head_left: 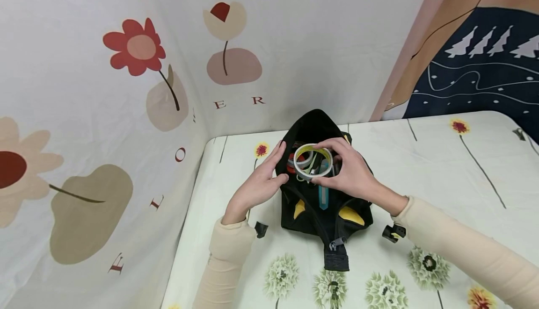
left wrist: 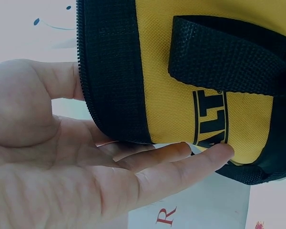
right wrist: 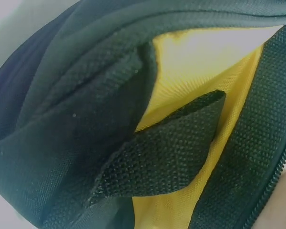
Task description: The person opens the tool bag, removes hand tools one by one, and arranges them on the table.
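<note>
A black-and-yellow tool bag (head_left: 305, 215) stands with its top spread apart. At its left rim, my left hand (head_left: 263, 178) holds the edge, its long fingers extended along the outer side and the thumb at the mouth. The left wrist view shows that hand beside the yellow panel (left wrist: 169, 105) and the zipped edge. My right hand (head_left: 351, 166) pinches a roll of tape (head_left: 300, 171), pale with a yellow inner core, over the bag's opening. Behind the roll, a second grey roll and red items are partly hidden. The right wrist view shows only the bag's side closely.
A teal utility knife (head_left: 323, 199) lies at the front of the bag's mouth. A strap end with a zip pull (head_left: 338, 243) hangs forward on the flowered tablecloth (head_left: 433, 178). Behind stands a printed cloth wall (head_left: 320, 33).
</note>
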Demonstrator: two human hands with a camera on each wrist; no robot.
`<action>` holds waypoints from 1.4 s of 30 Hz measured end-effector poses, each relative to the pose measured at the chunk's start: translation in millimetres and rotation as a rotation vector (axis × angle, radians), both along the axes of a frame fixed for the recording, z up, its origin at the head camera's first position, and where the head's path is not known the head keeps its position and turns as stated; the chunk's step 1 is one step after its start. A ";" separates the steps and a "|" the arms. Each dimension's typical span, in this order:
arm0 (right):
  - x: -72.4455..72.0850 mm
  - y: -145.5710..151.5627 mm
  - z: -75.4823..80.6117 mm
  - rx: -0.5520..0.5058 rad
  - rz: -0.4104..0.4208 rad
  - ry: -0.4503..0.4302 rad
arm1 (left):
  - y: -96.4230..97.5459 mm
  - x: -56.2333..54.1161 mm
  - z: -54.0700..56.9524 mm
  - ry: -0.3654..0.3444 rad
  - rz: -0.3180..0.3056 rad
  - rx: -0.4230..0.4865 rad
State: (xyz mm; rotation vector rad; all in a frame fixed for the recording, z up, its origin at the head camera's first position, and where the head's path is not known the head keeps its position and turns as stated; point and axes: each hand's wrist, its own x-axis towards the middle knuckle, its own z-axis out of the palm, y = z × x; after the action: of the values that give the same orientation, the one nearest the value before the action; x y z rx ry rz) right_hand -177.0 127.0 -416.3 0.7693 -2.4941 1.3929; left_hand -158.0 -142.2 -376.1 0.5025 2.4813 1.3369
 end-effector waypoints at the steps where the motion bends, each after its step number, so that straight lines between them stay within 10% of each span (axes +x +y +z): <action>1: 0.3 0.7 0.0 -0.005 0.002 0.002 | 0.0 0.0 0.0 -0.001 0.000 -0.001; 26: 11.5 38.3 8.6 -0.181 -0.028 0.077 | 1.6 -1.8 -0.3 -0.003 -0.014 -0.025; 42: 19.4 83.0 12.8 -0.237 -0.213 0.094 | 2.5 -0.1 0.8 -0.005 -0.020 -0.029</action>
State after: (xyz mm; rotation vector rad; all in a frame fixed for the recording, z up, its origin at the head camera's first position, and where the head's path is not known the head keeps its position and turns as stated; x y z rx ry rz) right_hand -157.6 210.0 -403.5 0.4941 -2.2128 1.5007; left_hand -158.1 -139.7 -375.3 0.5158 2.4811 1.2916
